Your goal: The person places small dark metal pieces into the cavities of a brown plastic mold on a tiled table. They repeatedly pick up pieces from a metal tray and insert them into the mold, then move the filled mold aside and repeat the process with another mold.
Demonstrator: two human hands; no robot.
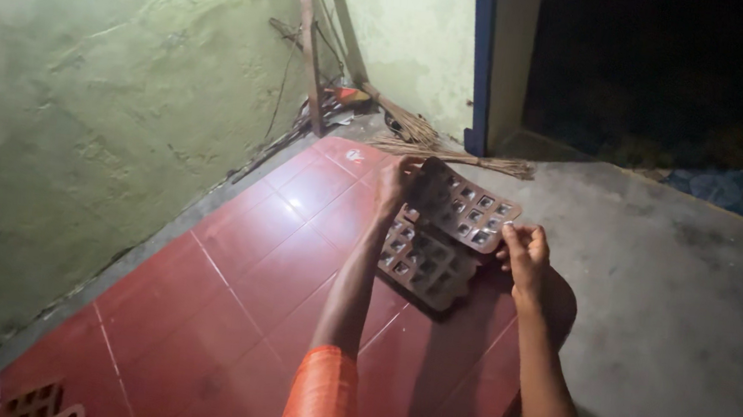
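I hold a reddish-brown perforated block with square holes (466,209) tilted up off the floor. My left hand (392,183) grips its far left edge and my right hand (525,257) grips its near right edge. Right under it a second block of the same kind (425,269) lies flat on the red tiled floor (274,263). The two blocks overlap at their near edges. Both my arms wear orange sleeves.
A green plastered wall (99,88) runs along the left. Brooms of dry twigs (451,152) and sticks lean in the corner by a blue door frame (480,64). Bare grey concrete (675,296) lies to the right. Another perforated block (38,402) shows at the bottom left.
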